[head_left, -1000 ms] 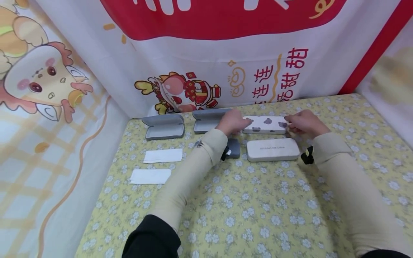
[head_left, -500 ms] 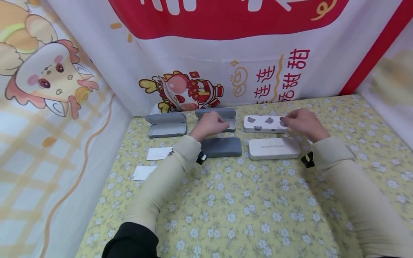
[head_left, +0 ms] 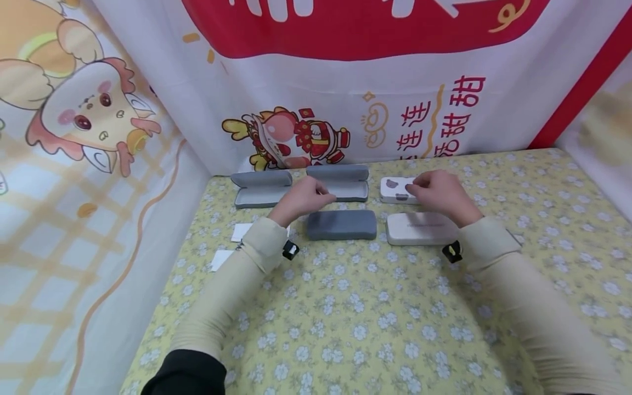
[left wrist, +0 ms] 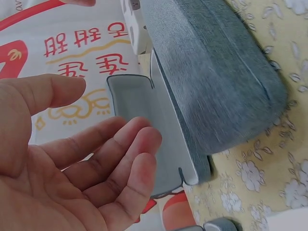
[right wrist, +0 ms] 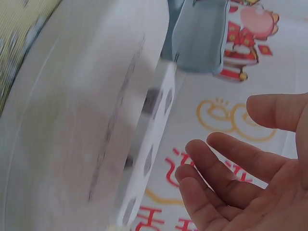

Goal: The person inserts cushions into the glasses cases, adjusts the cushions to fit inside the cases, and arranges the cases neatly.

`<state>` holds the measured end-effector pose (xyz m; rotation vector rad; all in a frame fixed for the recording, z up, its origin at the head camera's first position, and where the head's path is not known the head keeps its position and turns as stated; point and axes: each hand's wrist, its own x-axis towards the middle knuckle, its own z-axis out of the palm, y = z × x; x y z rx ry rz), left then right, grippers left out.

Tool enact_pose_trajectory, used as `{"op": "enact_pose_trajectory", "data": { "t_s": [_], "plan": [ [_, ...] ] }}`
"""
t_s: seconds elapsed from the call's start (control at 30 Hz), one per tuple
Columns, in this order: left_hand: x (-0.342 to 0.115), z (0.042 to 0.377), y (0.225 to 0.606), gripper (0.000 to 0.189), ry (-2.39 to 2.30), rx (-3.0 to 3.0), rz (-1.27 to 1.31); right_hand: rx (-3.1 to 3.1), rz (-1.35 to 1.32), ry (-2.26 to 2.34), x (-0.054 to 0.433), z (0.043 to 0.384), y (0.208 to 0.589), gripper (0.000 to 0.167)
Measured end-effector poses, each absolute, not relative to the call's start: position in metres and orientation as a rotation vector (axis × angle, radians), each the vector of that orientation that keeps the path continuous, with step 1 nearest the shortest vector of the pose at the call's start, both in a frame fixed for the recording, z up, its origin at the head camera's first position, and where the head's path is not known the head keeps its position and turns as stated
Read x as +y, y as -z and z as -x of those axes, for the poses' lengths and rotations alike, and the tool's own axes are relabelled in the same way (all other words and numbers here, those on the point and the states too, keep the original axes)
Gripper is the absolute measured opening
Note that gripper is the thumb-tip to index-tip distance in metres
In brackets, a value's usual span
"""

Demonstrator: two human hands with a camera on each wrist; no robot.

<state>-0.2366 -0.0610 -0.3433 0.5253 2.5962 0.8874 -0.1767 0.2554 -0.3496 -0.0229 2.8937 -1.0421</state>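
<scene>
My left hand (head_left: 301, 197) hovers in front of the two open grey glasses cases, empty, fingers loosely bent. In the left wrist view, its thumb stands apart from the fingers, near an open case (left wrist: 168, 154). The closed blue-grey glasses case (head_left: 342, 225) lies just right of that hand. Held over the right end of the white bear-print case (head_left: 391, 189) is my right hand (head_left: 441, 193), partly hiding it in the head view. The right wrist view shows that hand's fingers relaxed around nothing. In front lies a closed off-white glasses case (head_left: 419, 229) with faint lettering.
Two open grey cases, a left one (head_left: 261, 179) and a right one (head_left: 340, 173), stand along the back by the printed curtain (head_left: 306, 82). Two white cloths (head_left: 240, 232) lie at the left, partly behind my left sleeve. A floral cloth (head_left: 355, 307) covers the table.
My left hand has drawn away from the bear-print case to the left, uncovering the right open case and the closed blue-grey one. My right hand has shifted left over the bear-print case.
</scene>
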Motion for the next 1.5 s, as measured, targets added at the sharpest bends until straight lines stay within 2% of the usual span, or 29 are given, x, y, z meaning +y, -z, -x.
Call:
{"op": "enact_pose_trajectory", "data": {
  "t_s": [0.2,0.4,0.93,1.03,1.17,1.5],
  "plan": [
    [-0.081,0.230,0.341,0.025,-0.909,2.622,-0.578,2.884,0.143,1.096,0.233,0.182,0.352,0.036],
    [-0.102,0.222,0.341,0.017,-0.990,2.596,-0.511,2.878,0.260,1.102,0.206,0.186,0.355,0.035],
    [-0.169,0.211,0.351,0.024,-0.859,2.706,-0.318,2.816,0.472,1.061,0.133,0.197,0.363,0.021],
    [-0.184,0.210,0.352,0.027,-0.825,2.723,-0.273,2.809,0.503,1.047,0.121,0.199,0.364,0.025],
    [-0.201,0.210,0.357,0.027,-0.837,2.737,-0.209,2.818,0.543,1.025,0.104,0.202,0.365,0.041],
    [-0.239,0.213,0.371,0.027,-0.798,2.767,-0.090,2.842,0.606,0.875,0.060,0.213,0.371,0.041]
  ]
}}
